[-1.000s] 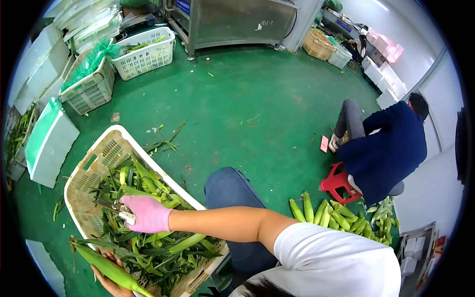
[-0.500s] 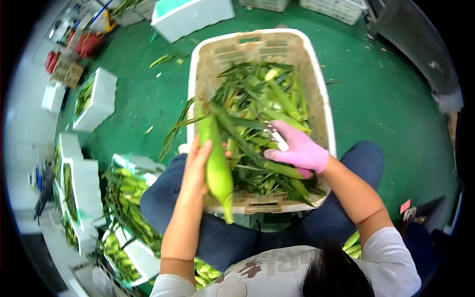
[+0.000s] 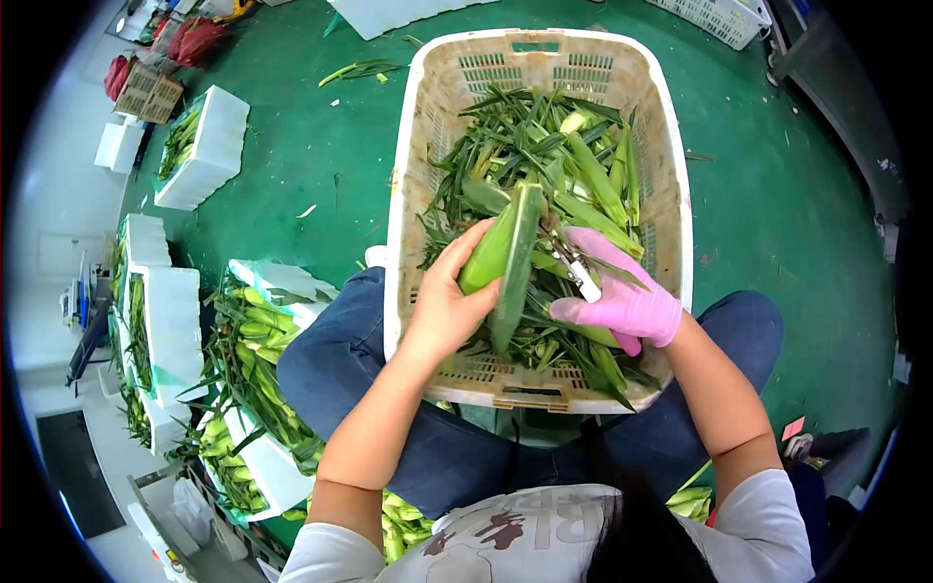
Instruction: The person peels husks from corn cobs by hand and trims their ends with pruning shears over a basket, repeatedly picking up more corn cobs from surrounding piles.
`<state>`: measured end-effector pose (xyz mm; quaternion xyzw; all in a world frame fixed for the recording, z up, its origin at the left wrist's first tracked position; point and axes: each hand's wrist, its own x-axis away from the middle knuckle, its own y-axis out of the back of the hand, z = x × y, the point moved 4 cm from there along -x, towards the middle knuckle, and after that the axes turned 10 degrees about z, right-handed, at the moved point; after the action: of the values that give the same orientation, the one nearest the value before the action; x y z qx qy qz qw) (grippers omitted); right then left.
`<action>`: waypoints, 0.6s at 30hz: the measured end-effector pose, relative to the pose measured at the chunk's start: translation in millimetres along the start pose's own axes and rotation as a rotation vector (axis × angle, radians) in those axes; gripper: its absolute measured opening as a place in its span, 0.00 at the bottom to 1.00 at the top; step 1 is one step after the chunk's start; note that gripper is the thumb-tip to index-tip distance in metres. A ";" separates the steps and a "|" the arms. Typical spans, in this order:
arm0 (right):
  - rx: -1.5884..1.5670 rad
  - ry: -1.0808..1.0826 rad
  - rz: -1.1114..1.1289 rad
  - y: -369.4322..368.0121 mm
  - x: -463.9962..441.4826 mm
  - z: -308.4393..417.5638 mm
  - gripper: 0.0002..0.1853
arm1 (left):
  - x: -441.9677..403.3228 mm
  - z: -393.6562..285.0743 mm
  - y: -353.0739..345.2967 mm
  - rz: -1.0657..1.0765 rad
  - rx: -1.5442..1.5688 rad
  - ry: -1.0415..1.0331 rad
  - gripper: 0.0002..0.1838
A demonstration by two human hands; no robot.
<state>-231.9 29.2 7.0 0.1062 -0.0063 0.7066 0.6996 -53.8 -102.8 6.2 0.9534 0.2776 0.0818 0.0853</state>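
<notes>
My bare left hand [image 3: 449, 303] is wrapped round a green ear of corn in its husk [image 3: 489, 255], held over the basket. A long loose leaf [image 3: 515, 267] hangs along the ear's right side. My right hand [image 3: 630, 303], in a pink glove, is closed on pruning shears with a pale handle [image 3: 585, 280]; their metal jaws point up and left, close to the ear. Below both hands, cut husks and leaves [image 3: 530, 146] fill much of the large off-white plastic basket [image 3: 684, 209]. Whether the blades touch the corn is hard to make out.
White foam boxes of corn [image 3: 282, 476] stand on the left, beside my knee. Another foam box [image 3: 222, 146] sits farther off on the green floor [image 3: 321, 175]. A white crate [image 3: 714, 21] and a dark metal unit [image 3: 826, 87] are at the upper right.
The ear has moved up and right over the basket, from hanging base-down to tilted toward the shears. My right hand keeps its grip on the shears. The whole view has shifted slightly.
</notes>
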 end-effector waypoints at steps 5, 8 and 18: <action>0.392 0.094 0.052 11.1 1.0 12.5 0.49 | 0.0 8.9 13.9 0.440 0.460 0.334 0.32; 0.558 0.117 0.006 12.8 4.8 24.3 0.48 | 4.4 11.6 -1.0 0.445 0.740 0.319 0.32; 0.588 0.106 -0.197 4.4 -0.2 2.9 0.30 | -9.3 19.7 -3.5 0.135 -0.409 -0.030 0.33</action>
<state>-235.8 28.5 10.5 0.2671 0.2449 0.6115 0.7034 -59.3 -107.2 -14.7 0.9338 0.1895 0.1276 0.2754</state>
